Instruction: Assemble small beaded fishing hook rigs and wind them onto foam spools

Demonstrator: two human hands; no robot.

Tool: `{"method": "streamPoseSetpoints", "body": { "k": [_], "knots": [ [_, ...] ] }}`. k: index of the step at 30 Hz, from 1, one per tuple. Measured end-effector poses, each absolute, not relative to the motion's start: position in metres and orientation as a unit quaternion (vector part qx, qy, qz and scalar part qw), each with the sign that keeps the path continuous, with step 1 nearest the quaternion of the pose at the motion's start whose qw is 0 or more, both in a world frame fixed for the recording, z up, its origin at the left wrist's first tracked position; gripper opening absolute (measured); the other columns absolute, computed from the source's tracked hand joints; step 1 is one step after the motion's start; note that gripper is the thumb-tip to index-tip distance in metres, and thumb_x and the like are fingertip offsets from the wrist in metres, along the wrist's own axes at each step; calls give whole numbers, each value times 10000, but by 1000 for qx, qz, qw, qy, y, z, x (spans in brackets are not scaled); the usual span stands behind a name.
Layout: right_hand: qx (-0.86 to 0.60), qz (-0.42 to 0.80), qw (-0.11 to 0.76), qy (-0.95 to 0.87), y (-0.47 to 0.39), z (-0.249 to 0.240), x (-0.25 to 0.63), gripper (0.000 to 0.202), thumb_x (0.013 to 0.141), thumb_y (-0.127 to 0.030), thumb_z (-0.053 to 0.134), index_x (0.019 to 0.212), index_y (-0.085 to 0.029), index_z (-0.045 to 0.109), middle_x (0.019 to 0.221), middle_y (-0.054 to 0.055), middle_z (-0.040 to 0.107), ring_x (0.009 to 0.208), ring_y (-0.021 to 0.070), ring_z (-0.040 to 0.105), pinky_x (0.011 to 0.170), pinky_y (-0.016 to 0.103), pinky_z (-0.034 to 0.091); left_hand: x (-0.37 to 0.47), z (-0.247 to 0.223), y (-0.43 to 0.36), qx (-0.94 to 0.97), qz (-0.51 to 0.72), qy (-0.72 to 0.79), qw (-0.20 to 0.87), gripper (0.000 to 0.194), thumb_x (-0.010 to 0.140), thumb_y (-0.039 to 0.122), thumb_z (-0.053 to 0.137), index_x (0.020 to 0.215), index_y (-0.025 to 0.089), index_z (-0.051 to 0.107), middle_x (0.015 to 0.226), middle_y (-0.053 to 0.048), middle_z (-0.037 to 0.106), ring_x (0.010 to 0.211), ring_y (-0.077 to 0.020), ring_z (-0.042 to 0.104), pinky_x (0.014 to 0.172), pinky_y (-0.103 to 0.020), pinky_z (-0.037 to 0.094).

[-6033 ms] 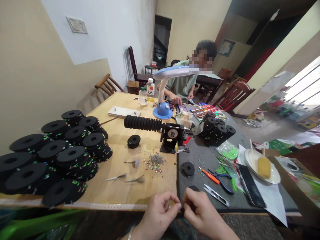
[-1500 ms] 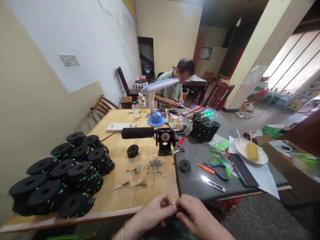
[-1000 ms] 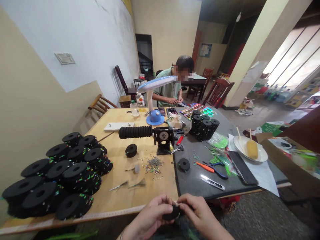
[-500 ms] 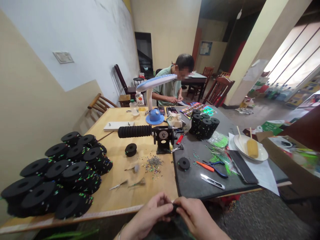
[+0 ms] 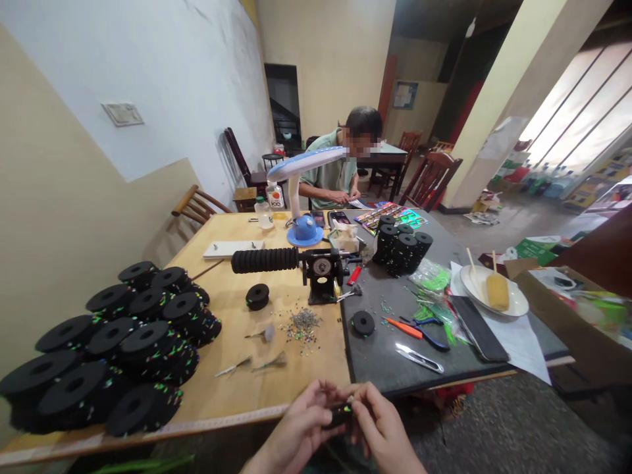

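Observation:
At the table's front edge, my left hand holds a black foam spool between thumb and fingers. The spool is tilted, with a small yellow-green spot on its rim. My right hand is at the spool's right side, thumb and forefinger pinched at the rim. Something tiny and pale shows at those fingertips, too small to name. Just beyond my hands lie a pile of pins and coloured beads, several small brush-like bundles and a loose foam spool.
Stacked foam spools fill the left side. A winding device stands mid-table before a blue lamp. To the right are another spool, pliers, snips, a phone and a plate. A person sits opposite.
The spool has turned in my hands, so its rim and a bright spot now show. My right fingers have shifted slightly and closed at the rim. The view has moved a little.

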State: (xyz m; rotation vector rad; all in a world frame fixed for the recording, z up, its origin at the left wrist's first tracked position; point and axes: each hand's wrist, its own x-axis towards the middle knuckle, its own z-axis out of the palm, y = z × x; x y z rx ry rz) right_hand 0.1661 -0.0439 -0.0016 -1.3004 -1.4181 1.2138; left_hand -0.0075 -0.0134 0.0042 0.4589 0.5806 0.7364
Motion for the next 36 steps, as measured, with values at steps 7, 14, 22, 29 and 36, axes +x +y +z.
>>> {"method": "streamPoseSetpoints", "body": {
  "k": [7, 14, 22, 29, 36],
  "knots": [
    [-506, 377, 415, -655, -45, 0, 162, 258, 983, -397, 386, 878, -213, 534, 828, 60, 635, 745, 193, 621, 699, 302, 507, -4, 2, -13, 323, 361, 347, 803, 333, 686, 190, 759, 987, 199, 618, 1042, -65, 661, 1096, -238, 562, 934, -343, 388],
    [-501, 415, 359, -670, -43, 13, 175, 242, 981, -362, 406, 849, -211, 543, 809, 42, 660, 658, 164, 610, 620, 259, 494, -2, 13, -16, 376, 309, 346, 802, 336, 711, 345, 791, 925, 184, 588, 929, -46, 664, 822, -179, 615, 731, -292, 442],
    [-501, 503, 371, -599, -44, 12, 171, 319, 970, -481, 418, 831, -208, 510, 612, -37, 553, 491, 134, 569, 498, 234, 463, -1, 15, -20, 294, 289, 350, 841, 355, 621, 120, 596, 955, 231, 547, 921, 3, 658, 796, -162, 613, 729, -287, 430],
    [-516, 438, 355, -645, -45, 15, 170, 276, 979, -423, 401, 822, -222, 505, 658, -16, 577, 547, 142, 565, 543, 238, 456, 4, 16, -20, 319, 296, 348, 830, 313, 641, 148, 585, 932, 238, 515, 901, 11, 630, 845, -170, 567, 719, -272, 416],
    [-513, 434, 343, -657, -45, 19, 170, 273, 964, -411, 422, 817, -210, 533, 679, -4, 579, 566, 147, 562, 550, 239, 450, 6, 10, -20, 431, 257, 386, 774, 221, 696, 227, 587, 894, 216, 489, 874, 2, 583, 757, -152, 528, 589, -244, 387]
  ]
}}
